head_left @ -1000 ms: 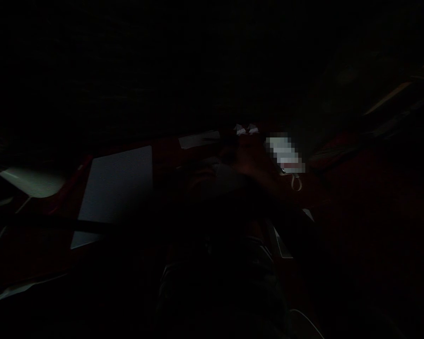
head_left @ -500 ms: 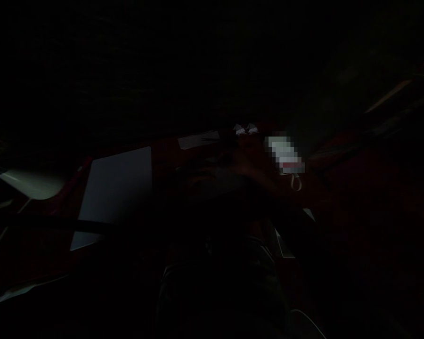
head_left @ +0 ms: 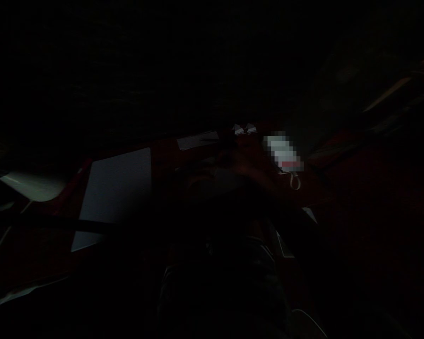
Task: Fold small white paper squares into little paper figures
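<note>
The view is very dark. My right hand (head_left: 252, 172) is a dim shape near the middle, its arm reaching in from the lower right. Left of it, my left hand (head_left: 198, 179) shows only as a faint outline. A dull, pale, flat piece (head_left: 228, 181) lies between and just below the hands; whether either one grips it is too dark to see. Beyond them, a small pale paper (head_left: 194, 141) rests on the reddish-brown table with a thin dark stick-like thing across it. Two small folded white pieces (head_left: 238, 129) stand beside that paper.
A large white sheet (head_left: 118, 181) lies to the left. Farther left is a smooth white object (head_left: 35, 186) with a pale cord (head_left: 7, 233). At the right, a white, pixelated item (head_left: 282, 153) has a loop (head_left: 295, 181). A flat, pale-edged thing (head_left: 286, 249) lies lower right.
The view has shifted very slightly. Both hands and the things on the table stay in nearly the same places.
</note>
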Motion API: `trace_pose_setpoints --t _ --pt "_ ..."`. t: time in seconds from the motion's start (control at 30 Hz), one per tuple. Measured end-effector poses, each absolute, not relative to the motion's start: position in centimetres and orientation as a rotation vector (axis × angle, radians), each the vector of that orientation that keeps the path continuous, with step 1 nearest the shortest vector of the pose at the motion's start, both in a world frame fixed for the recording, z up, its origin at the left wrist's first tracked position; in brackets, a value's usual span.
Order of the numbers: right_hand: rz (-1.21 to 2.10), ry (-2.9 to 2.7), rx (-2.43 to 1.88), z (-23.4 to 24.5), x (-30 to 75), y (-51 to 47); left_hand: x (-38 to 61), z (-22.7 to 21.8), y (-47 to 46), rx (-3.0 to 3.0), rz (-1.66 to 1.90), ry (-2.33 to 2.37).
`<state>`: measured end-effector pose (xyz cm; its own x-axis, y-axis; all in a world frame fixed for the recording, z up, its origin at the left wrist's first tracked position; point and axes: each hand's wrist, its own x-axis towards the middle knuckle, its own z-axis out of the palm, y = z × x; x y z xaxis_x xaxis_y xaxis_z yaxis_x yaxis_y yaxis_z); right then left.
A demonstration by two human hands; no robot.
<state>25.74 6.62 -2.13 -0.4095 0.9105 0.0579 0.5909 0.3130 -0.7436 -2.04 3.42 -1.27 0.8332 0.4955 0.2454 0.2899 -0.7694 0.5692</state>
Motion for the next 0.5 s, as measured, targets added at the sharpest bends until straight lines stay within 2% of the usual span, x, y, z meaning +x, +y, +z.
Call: trace_pose_setpoints --t 0.13,0.5 --pt "0.958 -2.095 -1.277 -1.9 26.2 6.4 -2.0 -1.2 3.3 2.438 0.546 0.600" --pt "0.809 -2.027 -1.347 -3.5 25.3 6.7 -2.1 -1.8 3.0 2.357 0.597 0.816"
